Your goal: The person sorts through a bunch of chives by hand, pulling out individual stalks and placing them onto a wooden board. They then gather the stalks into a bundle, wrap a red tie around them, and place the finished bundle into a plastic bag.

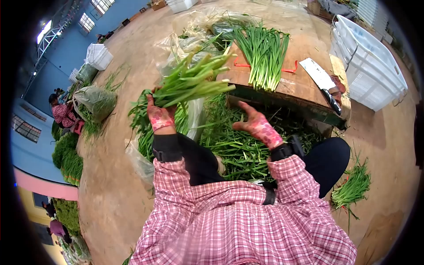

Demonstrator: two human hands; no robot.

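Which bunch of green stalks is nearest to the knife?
The bunch on the board, a red strip showing at both sides; the left hand holds another bunch, and a third bunch lies on the floor.

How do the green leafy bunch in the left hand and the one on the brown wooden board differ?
The held green bunch is up in the left hand; the green bunch on the board lies flat. In view, the held bunch's pale ends point right; the board bunch's point down. Both have green leaves, paler ends.
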